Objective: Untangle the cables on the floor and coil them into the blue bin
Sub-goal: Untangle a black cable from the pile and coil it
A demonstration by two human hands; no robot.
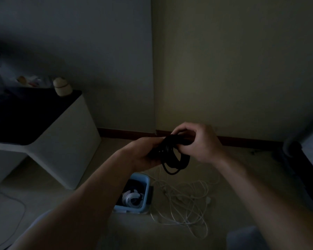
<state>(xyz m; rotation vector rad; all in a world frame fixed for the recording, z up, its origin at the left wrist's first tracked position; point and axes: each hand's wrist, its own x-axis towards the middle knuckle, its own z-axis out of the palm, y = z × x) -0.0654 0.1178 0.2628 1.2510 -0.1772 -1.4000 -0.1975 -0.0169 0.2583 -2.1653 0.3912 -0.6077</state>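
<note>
A black cable (pixel 173 156) wound into a coil hangs in the air between my two hands, above the floor. My left hand (pixel 145 152) grips the coil from the left, and my right hand (pixel 197 141) has its fingers curled round the top of the coil. Below them the blue bin (pixel 146 188) stands on the floor with a coiled white cable (pixel 132 197) inside it. To the right of the bin a tangle of white cables (pixel 186 199) lies spread on the floor.
A white cabinet (pixel 69 150) with a dark top stands at the left, with a small jar (pixel 61 86) on it. Another white cable (pixel 11 210) trails over the floor at lower left. Dark furniture (pixel 302 159) is at the right. The room is dim.
</note>
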